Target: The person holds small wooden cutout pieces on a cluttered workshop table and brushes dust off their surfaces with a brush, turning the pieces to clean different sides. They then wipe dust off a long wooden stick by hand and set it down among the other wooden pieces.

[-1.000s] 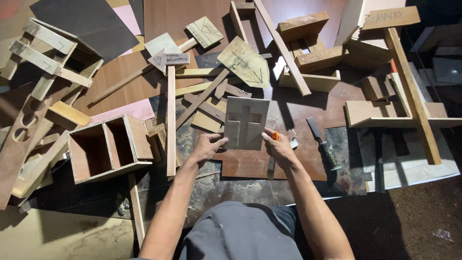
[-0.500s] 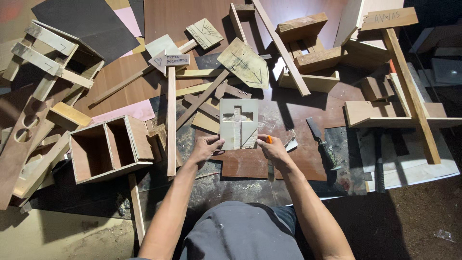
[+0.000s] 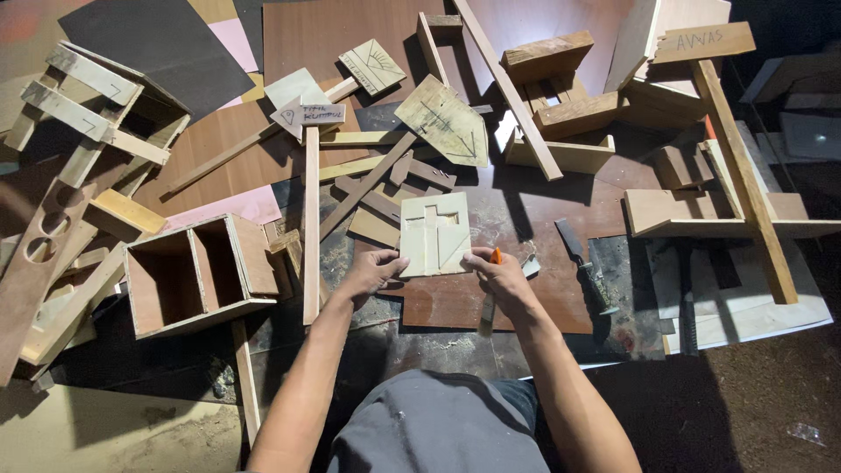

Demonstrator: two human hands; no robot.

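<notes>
Pale square wooden panel (image 3: 434, 235) with cross-shaped cutout rests on our cluttered workbench (image 3: 526, 219), left hand (image 3: 372, 271) and right hand (image 3: 499, 273) pinching its lower corners; loose grip could let it slip

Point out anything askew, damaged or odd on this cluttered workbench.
Nothing looks broken. The clutter is the oddity: long wooden slats lie crisscrossed at angles. The open two-compartment wooden box lies tipped on its side. Both hands, left and right, hold a pale square wooden panel that bears a cross shape.
</notes>
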